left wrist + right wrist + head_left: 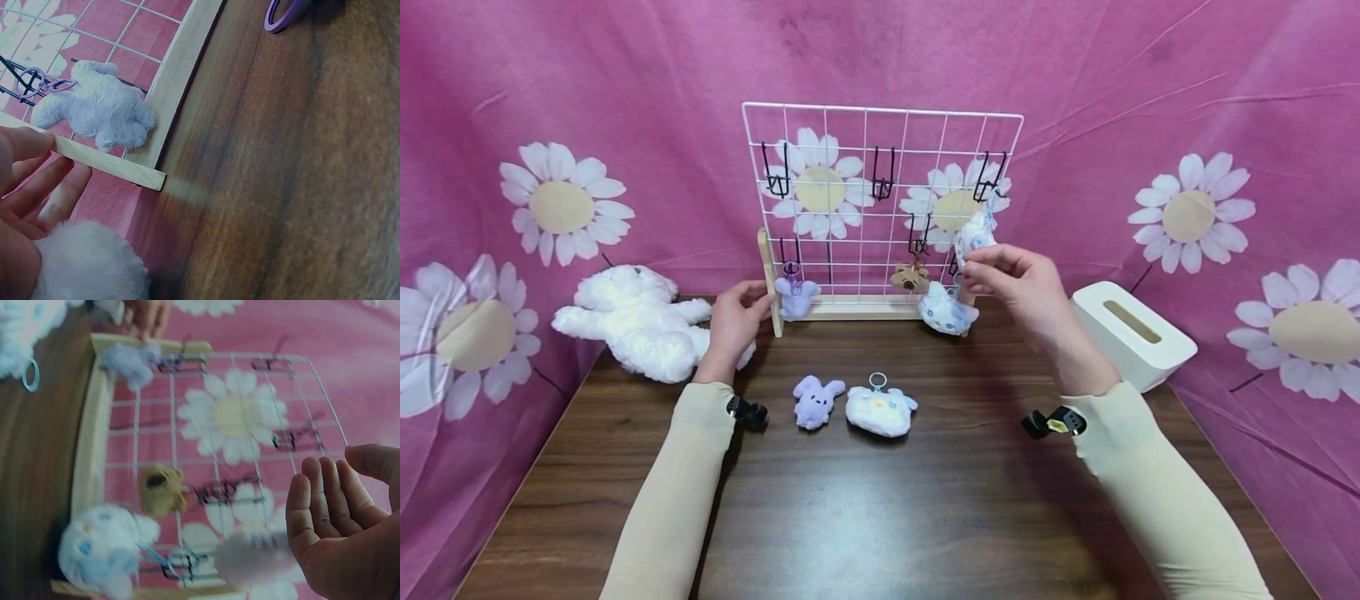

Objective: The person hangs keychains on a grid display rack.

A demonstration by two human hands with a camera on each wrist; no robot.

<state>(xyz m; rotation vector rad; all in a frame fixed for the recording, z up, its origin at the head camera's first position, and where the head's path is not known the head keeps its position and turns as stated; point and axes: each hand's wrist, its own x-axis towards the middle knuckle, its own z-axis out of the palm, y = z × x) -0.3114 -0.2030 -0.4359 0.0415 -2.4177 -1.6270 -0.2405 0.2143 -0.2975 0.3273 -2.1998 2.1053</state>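
My left hand (737, 321) grips the wooden side post (112, 164) of a white wire grid rack (865, 215), thumb and fingers on opposite sides. A lilac plush keychain (103, 106) hangs just inside that post. At the rack's right side, my right hand (344, 519) has its fingers extended, thumb apart and palm bare. Right by its fingertips, a white plush keychain (976, 232) hangs below the upper right hook (990, 177); it is blurred in the right wrist view. Lower down hang a brown bear-like plush (159, 489) and a white-and-blue plush keychain (103, 547).
On the wooden table (820, 525) lie a lilac plush (815, 402) and a white plush keychain (882, 411). A large fluffy white toy (640, 325) lies beside my left hand. A white tissue box (1138, 333) stands at right. Black hooks (883, 173) hang on the grid.
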